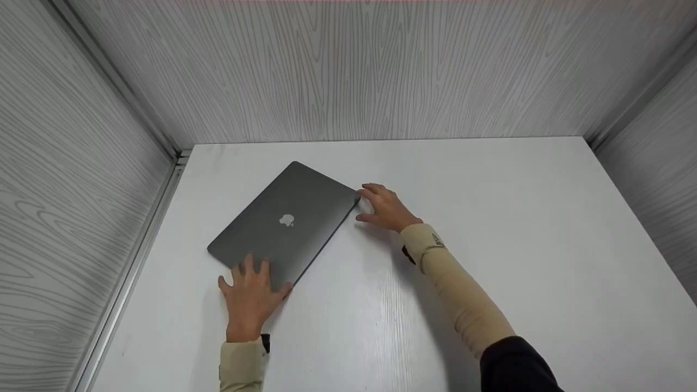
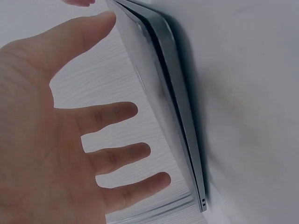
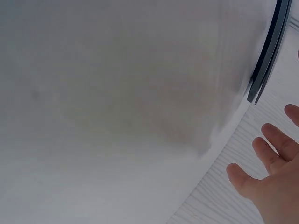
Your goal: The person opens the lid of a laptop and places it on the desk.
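Observation:
A dark grey laptop with a pale apple logo lies closed and slanted on the white table. Spread over its near corner is my left hand, its fingers straight and apart. In the left wrist view, those fingers appear beside the laptop's thin side, where a narrow dark seam runs between lid and base. My right hand is at the laptop's right corner, thumb apart and fingers loosely extended. The right wrist view shows this hand with its fingers spread, near the end of the laptop.
The white table has wood-grain panels around it: a back wall, a left wall and a right wall. A metal rail follows the table's left side.

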`<state>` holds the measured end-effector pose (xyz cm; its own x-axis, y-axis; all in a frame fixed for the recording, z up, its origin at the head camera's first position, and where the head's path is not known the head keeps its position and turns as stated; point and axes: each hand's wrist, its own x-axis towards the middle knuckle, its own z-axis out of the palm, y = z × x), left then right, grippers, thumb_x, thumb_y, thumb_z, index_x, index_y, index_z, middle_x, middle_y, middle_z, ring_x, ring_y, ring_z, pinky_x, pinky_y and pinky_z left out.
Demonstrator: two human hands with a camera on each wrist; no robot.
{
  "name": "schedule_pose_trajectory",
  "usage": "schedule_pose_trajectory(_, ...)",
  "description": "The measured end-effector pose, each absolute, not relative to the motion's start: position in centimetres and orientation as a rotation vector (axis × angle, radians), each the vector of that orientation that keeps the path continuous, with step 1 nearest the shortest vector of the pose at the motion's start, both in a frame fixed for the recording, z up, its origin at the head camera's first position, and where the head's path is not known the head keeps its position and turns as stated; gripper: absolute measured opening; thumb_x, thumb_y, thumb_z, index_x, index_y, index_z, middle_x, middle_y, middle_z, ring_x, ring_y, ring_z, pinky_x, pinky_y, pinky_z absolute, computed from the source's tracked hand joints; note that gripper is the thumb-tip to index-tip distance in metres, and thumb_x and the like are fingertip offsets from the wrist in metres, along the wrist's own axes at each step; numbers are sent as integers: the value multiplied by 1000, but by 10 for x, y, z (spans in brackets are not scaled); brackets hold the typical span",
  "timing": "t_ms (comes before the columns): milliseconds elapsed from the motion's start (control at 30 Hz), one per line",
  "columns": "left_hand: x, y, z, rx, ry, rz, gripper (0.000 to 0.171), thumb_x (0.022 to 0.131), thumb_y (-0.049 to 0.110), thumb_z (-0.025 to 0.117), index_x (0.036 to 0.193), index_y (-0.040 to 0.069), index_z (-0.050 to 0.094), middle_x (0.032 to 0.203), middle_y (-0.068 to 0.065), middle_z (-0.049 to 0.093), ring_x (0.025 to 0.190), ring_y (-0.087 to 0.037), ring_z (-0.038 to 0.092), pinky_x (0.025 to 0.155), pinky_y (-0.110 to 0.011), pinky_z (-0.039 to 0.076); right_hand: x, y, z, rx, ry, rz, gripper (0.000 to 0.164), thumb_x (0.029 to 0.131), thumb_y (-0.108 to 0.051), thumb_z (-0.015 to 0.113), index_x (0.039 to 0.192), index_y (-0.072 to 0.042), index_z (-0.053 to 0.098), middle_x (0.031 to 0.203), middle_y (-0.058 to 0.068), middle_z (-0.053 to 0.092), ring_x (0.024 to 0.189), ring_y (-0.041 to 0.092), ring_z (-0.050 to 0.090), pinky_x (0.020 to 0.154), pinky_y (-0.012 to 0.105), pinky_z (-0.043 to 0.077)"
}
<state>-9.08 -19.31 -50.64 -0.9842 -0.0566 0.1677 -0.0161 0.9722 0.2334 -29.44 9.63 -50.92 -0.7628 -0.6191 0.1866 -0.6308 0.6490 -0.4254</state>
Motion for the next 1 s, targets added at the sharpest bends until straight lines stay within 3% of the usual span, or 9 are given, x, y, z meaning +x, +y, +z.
schedule_pose_trajectory(600, -87, -198, -503, 220, -3156, -462, 86, 85, 53, 74, 144, -5, 49, 149, -38, 34, 125, -67, 39, 91, -85, 27, -300, 69, -511, 1124, -2935, 748, 65, 90, -25, 80, 143, -1, 52, 155, 25, 38, 146, 39, 32, 115, 58, 28)
schedule_pose_trajectory(833, -89, -199, -499, 389, -3250, -548, 98, 86, 59, 69, 152, -6, 35, 148, -51, 19, 131, -74, 22, 94, -89, 10, -302, 64, -514, 1143, -2935, 729, 64, 89, -23, 81, 142, 0, 53, 154, 26, 38, 145, 40, 32, 114, 59, 29)
schedule_pose_trajectory(1000, -89, -197, -500, 461, -3279, -654, 108, 84, 63, 70, 155, -7, 28, 148, -53, 15, 132, -75, 17, 93, -90, 3, -302, 63, -515, 1132, -2998, 773, 63, 91, -21, 76, 145, -3, 49, 157, 25, 33, 147, 39, 29, 115, 57, 29)
